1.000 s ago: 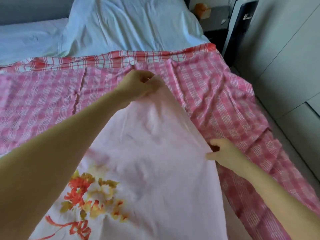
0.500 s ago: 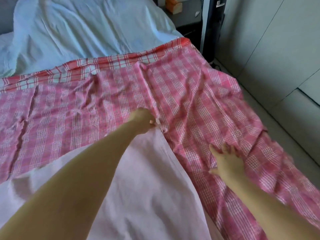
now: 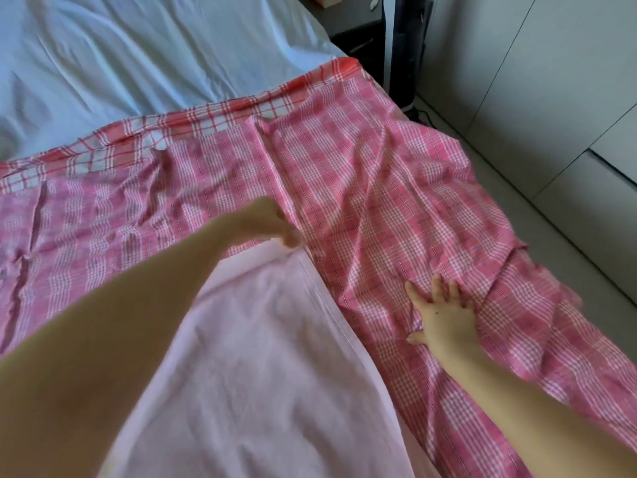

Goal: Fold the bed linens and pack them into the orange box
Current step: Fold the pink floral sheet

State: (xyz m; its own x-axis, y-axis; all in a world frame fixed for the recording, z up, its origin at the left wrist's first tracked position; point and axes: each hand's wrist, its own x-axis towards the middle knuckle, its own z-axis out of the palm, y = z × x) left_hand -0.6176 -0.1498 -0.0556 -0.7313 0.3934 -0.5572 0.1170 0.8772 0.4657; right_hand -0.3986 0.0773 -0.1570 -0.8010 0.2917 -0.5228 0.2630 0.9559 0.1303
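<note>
1 plaid sheet (image 3: 396, 201), 1 pink sheet (image 3: 275, 357).

Pale pink sheet (image 3: 262, 357) spread flat atop rumpled pink checked sheet (image 3: 396, 188), far corner pinched.

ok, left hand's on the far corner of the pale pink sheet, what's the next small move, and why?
Probably lay that corner down and let go. The left hand grips the far corner of the plain pale pink sheet, which lies low over the pink checked cloth. The right hand rests flat, fingers spread, on that cloth beside the sheet's edge.
</note>
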